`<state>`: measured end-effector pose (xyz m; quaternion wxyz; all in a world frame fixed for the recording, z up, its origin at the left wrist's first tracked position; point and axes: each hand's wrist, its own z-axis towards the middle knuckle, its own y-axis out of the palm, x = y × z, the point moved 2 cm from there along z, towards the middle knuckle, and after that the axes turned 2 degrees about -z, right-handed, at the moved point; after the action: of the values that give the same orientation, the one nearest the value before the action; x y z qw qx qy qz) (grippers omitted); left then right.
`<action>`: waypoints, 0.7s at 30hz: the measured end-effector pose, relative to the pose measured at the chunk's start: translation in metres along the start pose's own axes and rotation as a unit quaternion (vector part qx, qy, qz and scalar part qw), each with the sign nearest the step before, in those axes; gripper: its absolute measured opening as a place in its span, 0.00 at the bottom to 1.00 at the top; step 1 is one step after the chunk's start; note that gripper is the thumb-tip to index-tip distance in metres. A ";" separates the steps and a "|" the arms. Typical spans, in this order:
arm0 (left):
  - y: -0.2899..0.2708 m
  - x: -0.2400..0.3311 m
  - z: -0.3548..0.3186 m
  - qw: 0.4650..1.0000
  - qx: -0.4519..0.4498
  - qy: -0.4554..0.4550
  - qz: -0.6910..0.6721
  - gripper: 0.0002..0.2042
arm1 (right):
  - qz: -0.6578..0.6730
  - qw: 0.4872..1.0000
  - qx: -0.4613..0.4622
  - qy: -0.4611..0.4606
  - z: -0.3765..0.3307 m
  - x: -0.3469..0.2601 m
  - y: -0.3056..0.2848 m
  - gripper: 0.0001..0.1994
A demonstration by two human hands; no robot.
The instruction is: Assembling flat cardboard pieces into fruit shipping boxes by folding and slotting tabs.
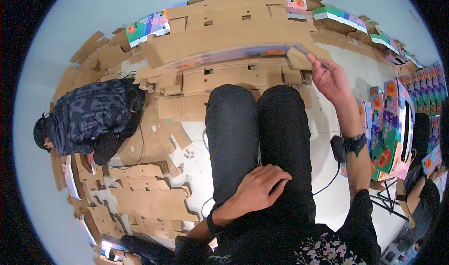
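Note:
My right hand (329, 81) is raised beyond my knees, its fingers closed at the right end of a flattened cardboard box (234, 54). That box is blurred and tilted above a pile of similar brown box blanks (224, 80), with a strip of its coloured printed side showing. A small dark sliver shows between the fingers; I cannot make out what it is. Across my lap lies my left hand (263, 186), holding nothing, thumb apart from loosely bent fingers, resting on my dark trousers (285, 138).
More flattened boxes (149, 195) cover the floor at left. A person in a dark patterned jacket (93, 117) bends there among cables. Printed boxes (393, 124) stand at right, near another person's arm (414, 197) and a black metal stand (388, 199). Small round bits (189, 154) lie on the floor.

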<state>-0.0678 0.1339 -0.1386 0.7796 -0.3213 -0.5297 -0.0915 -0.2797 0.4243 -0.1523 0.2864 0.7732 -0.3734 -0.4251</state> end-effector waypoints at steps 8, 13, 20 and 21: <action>-0.025 0.002 0.012 0.991 0.129 -0.036 0.008 0.30 | -0.253 0.921 -0.268 0.123 -0.152 0.131 0.082 0.19; -0.030 0.008 0.043 0.896 0.351 0.042 0.269 0.49 | -0.296 0.877 -0.377 0.021 -0.191 0.216 0.129 0.17; -0.076 0.006 0.074 0.924 0.227 0.048 0.305 0.32 | -0.439 0.805 -0.394 -0.056 -0.207 0.260 0.111 0.21; -0.080 0.007 0.077 0.924 0.226 0.060 0.303 0.30 | -0.451 0.792 -0.407 -0.052 -0.205 0.258 0.102 0.22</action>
<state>-0.1621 0.1192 -0.0820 0.8524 -0.2753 -0.3661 0.2520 -0.0420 0.1817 -0.0917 0.3308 0.6424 0.2114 -0.6582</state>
